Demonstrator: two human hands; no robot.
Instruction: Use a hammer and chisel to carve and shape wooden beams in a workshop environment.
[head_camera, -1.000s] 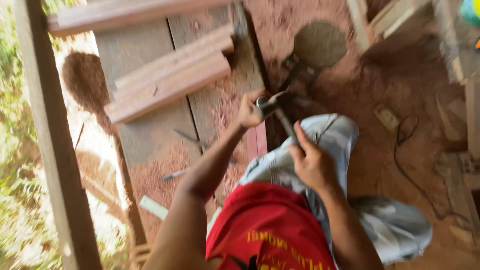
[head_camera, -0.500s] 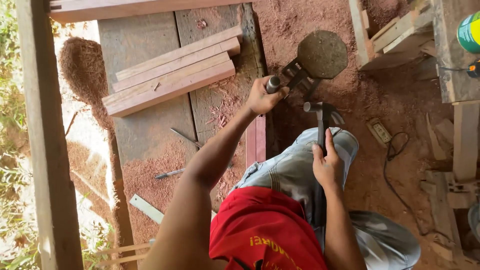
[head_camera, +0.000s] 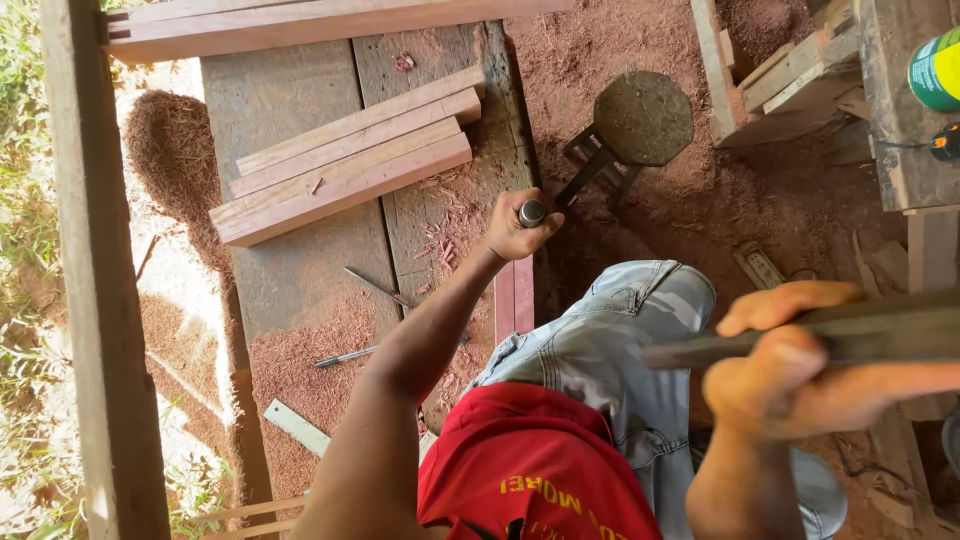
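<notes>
Step in hand, as I judge it: chiselling. My left hand (head_camera: 515, 228) closed round the chisel (head_camera: 531, 212), upright over the red timber piece (head_camera: 515, 293), centre. My right hand (head_camera: 800, 375), near right, wrapped round the raised hammer (head_camera: 800, 340). Next calls for a square blow on the chisel head.

The left hand (head_camera: 517, 228) is closed around a short tool with a rounded grey metal butt end (head_camera: 532, 212), held upright over the edge of a weathered grey plank workbench (head_camera: 300, 270) strewn with reddish sawdust. The right hand (head_camera: 800, 365) is raised close to the camera, gripping a long dark bar-like handle (head_camera: 860, 335), blurred, possibly a hammer's. A stack of squared reddish timber lengths (head_camera: 345, 165) lies on the bench, well apart from both hands.
</notes>
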